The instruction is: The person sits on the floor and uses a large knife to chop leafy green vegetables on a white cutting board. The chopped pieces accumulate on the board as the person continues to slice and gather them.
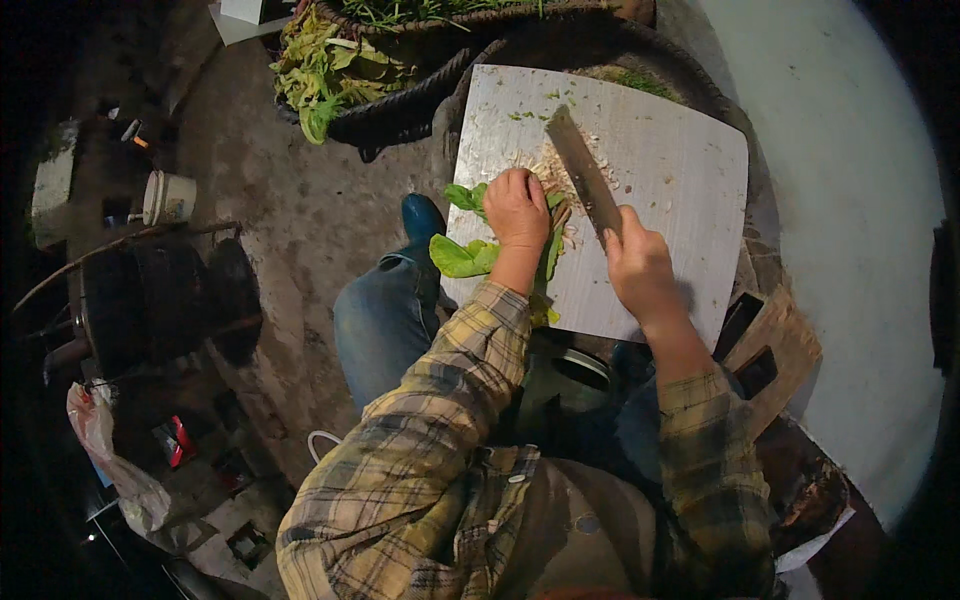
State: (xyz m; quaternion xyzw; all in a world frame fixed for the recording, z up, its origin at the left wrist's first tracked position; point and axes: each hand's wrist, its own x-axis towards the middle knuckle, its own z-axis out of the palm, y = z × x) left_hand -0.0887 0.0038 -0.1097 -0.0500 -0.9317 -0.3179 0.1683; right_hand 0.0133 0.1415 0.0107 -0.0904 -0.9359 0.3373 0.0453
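Observation:
My left hand point(519, 208) presses down on a bunch of green leafy vegetable point(466, 257), with leaves sticking out to the left and toward me. The bunch lies on a pale wood-grain board point(682, 217). In my right hand point(641, 266) is the handle of a wide-bladed kitchen knife point(583, 169); its dark blade points away from me and slants left, just right of my left hand. Chopped pale bits point(553, 166) are heaped under and beside the blade. A few green scraps point(529, 115) are scattered toward the board's far edge.
Beyond the board are a dark woven basket point(405, 97) and wilted yellow-green leaves point(330, 67). A pale wall point(840, 187) rises at right, near a broken wooden piece point(780, 349). On the left floor stand a white bucket point(171, 196) and a plastic bag point(112, 450).

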